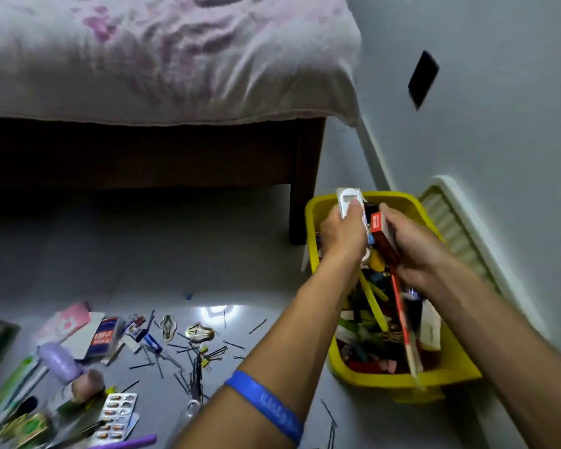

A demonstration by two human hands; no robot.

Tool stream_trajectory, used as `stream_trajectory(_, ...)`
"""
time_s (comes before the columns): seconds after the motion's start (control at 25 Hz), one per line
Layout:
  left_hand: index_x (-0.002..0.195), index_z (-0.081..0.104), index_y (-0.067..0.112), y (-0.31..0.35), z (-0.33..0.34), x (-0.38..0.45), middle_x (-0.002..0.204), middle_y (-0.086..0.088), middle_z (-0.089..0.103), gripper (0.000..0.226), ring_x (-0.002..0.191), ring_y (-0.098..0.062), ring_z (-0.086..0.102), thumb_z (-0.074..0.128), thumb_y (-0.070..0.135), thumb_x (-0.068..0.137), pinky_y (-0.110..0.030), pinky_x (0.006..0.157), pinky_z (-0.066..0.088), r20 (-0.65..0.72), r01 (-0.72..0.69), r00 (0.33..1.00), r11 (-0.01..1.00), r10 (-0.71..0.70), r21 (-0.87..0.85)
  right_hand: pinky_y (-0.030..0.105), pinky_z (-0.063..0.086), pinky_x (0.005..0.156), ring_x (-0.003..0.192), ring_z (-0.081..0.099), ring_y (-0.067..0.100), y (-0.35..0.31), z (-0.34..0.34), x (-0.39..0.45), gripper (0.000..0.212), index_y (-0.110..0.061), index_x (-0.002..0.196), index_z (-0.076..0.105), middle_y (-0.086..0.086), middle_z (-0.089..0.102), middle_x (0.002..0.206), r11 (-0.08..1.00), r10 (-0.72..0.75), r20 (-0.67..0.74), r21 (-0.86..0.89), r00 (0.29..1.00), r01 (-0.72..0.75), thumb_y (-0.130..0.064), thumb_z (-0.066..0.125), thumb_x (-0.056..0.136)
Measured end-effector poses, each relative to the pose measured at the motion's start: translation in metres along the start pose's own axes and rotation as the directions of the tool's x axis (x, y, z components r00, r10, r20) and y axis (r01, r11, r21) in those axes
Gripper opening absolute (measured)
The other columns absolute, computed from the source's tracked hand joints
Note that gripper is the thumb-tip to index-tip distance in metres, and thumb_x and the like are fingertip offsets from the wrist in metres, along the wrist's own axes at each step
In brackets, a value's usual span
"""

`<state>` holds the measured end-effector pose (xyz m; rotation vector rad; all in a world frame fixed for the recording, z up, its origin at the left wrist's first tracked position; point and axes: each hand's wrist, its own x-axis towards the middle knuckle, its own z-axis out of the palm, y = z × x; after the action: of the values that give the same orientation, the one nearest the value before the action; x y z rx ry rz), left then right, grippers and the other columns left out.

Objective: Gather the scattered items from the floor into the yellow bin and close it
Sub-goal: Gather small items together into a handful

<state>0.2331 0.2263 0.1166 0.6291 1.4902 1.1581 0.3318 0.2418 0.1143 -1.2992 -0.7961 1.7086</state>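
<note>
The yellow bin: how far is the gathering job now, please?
Partly done. The yellow bin already holds many items. In hand: the left hand grips a white item and the right hand grips a red box, both above the bin. Left: hairpins, a pill blister, a purple bottle and more lie on the floor. No lid on the bin yet.

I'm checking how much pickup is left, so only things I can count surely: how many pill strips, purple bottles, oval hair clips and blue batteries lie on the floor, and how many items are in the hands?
Pill strip: 1
Purple bottle: 1
Oval hair clips: 2
Blue battery: 1
Held: white box in left hand, red box in right hand: 2
Total: 7
</note>
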Motion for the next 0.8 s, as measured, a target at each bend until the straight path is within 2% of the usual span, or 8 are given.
stream_trajectory(0.08, 0.122, 0.062, 0.015, -0.017, 0.008, 0.019, 0.12, -0.019, 0.065, 0.035, 0.108, -0.038, 0.063, 0.047, 0.029, 0.094, -0.049, 0.095, 0.051, 0.062, 0.096, 0.993, 0.995, -0.098, 0.042, 0.036, 0.058, 0.062, 0.07, 0.069, 0.023, 0.008, -0.02, 0.022, 0.032, -0.012, 0.109, 0.065, 0.011, 0.071, 0.087, 0.991, -0.008, -0.104, -0.137, 0.995, -0.007, -0.036, 0.045, 0.102)
stream_trajectory(0.16, 0.132, 0.055, 0.016, -0.041, -0.001, 0.024, 0.132, -0.016, 0.059, 0.039, 0.116, -0.038, 0.058, 0.045, 0.022, 0.095, -0.051, 0.101, 0.048, 0.094, 0.179, 0.975, 0.963, -0.201, 0.2, 0.047, 0.052, 0.09, 0.098, 0.065, 0.032, 0.032, -0.039, 0.034, 0.038, -0.009, 0.114, 0.064, 0.017, 0.067, 0.111, 0.902, -0.033, -0.234, -0.426, 0.972, -0.072, -0.035, 0.037, 0.104)
stream_trajectory(0.24, 0.136, 0.051, 0.024, -0.062, -0.012, 0.021, 0.135, -0.003, 0.055, 0.038, 0.118, -0.035, 0.056, 0.042, 0.023, 0.099, -0.047, 0.096, 0.05, 0.112, 0.183, 0.971, 0.961, -0.209, 0.21, 0.039, 0.038, 0.107, 0.123, 0.053, 0.029, 0.056, -0.055, 0.028, 0.043, -0.011, 0.133, 0.056, 0.014, 0.056, 0.136, 0.853, -0.108, -0.299, -0.518, 0.948, -0.066, -0.034, 0.033, 0.105)
stream_trajectory(0.32, 0.141, 0.046, 0.032, -0.07, -0.019, 0.013, 0.134, 0.002, 0.052, 0.041, 0.118, -0.034, 0.057, 0.043, 0.027, 0.1, -0.044, 0.086, 0.053, 0.097, 0.214, 0.971, 0.975, -0.219, 0.064, 0.03, 0.033, 0.105, 0.132, 0.045, 0.023, 0.074, -0.064, 0.012, 0.045, -0.017, 0.142, 0.047, 0.004, 0.049, 0.144, 0.82, -0.175, -0.274, -0.572, 0.946, -0.014, -0.037, 0.033, 0.105)
stream_trajectory(0.48, 0.137, 0.052, 0.03, -0.067, -0.022, 0.0, 0.108, 0.012, 0.058, 0.042, 0.088, -0.01, 0.062, 0.048, 0.014, 0.098, -0.029, 0.064, 0.06, 0.075, 0.079, 0.994, 0.996, -0.081, 0.039, 0.033, 0.042, 0.091, 0.113, 0.052, 0.017, 0.089, -0.055, -0.014, 0.041, -0.025, 0.139, 0.05, -0.004, 0.055, 0.119, 0.741, -0.238, -0.192, -0.67, 0.952, 0.051, -0.038, 0.035, 0.103)
stream_trajectory(0.64, 0.126, 0.06, 0.027, -0.058, -0.037, -0.012, 0.121, 0.003, 0.059, 0.035, 0.1, -0.017, 0.062, 0.05, 0.011, 0.096, -0.041, 0.078, 0.061, 0.04, 0.034, 0.999, 0.999, -0.033, -0.017, 0.019, 0.039, 0.078, 0.108, 0.051, 0.01, 0.094, -0.026, -0.043, 0.029, -0.022, 0.127, 0.059, -0.007, 0.056, 0.118, 0.609, -0.395, -0.034, -0.758, 0.918, 0.235, -0.025, 0.044, 0.102)
stream_trajectory(0.72, 0.117, 0.064, 0.025, -0.054, -0.054, -0.016, 0.119, -0.002, 0.064, 0.031, 0.105, -0.021, 0.064, 0.048, 0.009, 0.096, -0.044, 0.085, 0.059, -0.026, -0.023, 0.999, 0.999, 0.022, -0.032, 0.017, 0.039, 0.085, 0.111, 0.05, 0.007, 0.1, -0.009, -0.053, 0.03, -0.022, 0.126, 0.06, -0.008, 0.057, 0.12, 0.513, -0.465, 0.059, -0.795, 0.883, 0.324, -0.019, 0.049, 0.099)
stream_trajectory(0.8, 0.114, 0.066, 0.025, -0.054, -0.08, -0.026, 0.111, 0.0, 0.068, 0.03, 0.104, -0.018, 0.065, 0.048, 0.009, 0.096, -0.038, 0.086, 0.058, -0.07, -0.081, 0.994, 0.997, 0.079, -0.022, 0.022, 0.041, 0.094, 0.113, 0.05, 0.006, 0.11, 0.019, -0.06, 0.03, -0.02, 0.124, 0.061, -0.006, 0.059, 0.125, 0.445, -0.466, 0.18, -0.799, 0.866, 0.405, -0.013, 0.052, 0.096)
